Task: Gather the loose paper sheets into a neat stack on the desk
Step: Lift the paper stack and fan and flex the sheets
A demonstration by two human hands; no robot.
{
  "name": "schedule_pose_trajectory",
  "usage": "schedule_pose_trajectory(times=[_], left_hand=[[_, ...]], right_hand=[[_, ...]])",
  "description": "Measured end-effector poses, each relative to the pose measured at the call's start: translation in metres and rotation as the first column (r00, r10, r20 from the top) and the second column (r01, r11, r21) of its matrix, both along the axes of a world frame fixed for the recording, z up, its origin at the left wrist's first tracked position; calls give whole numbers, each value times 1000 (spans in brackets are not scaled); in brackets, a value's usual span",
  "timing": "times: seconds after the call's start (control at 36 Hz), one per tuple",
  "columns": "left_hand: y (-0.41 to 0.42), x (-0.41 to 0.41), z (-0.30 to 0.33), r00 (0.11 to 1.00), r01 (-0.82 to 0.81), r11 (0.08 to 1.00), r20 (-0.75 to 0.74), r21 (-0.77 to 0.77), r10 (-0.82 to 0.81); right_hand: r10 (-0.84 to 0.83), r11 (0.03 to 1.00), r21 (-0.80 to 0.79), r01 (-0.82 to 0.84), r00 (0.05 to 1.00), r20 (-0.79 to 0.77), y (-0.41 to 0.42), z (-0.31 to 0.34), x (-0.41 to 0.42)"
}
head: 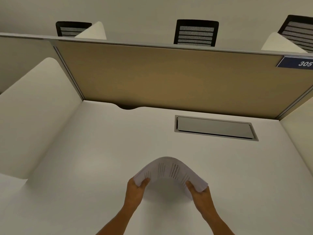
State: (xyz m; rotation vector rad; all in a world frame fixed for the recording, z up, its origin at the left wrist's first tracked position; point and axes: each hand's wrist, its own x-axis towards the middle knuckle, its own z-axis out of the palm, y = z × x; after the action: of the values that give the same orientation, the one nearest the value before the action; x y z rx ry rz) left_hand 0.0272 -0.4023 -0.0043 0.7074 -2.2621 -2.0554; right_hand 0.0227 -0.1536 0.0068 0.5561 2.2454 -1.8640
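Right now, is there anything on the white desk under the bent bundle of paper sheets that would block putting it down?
Nothing visible. The bent bundle of printed white paper sheets is held by the left hand and right hand above bare white desk. The grey rectangular cable hatch lies farther back, to the right.

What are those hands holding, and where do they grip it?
A bowed stack of paper sheets, gripped at its two opposite ends: left hand, right hand.
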Motion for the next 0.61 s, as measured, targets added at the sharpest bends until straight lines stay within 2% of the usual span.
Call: schedule_pose_trajectory(times=[0.22,0.44,0.61], left_hand=[[2,-1,-4,1000,-24,1000,0,1,24],[-3,2,-8,1000,-6,999,3,-33,6],[-5,-1,-3,999,4,999,-34,-40,-5]], right_hand=[[-44,999,4,43,997,60,-6,-1,-2],[-1,999,32,-4,990,141,-7,-4,1],[-18,1000,-3,18,993,117,-2,-8,-5]])
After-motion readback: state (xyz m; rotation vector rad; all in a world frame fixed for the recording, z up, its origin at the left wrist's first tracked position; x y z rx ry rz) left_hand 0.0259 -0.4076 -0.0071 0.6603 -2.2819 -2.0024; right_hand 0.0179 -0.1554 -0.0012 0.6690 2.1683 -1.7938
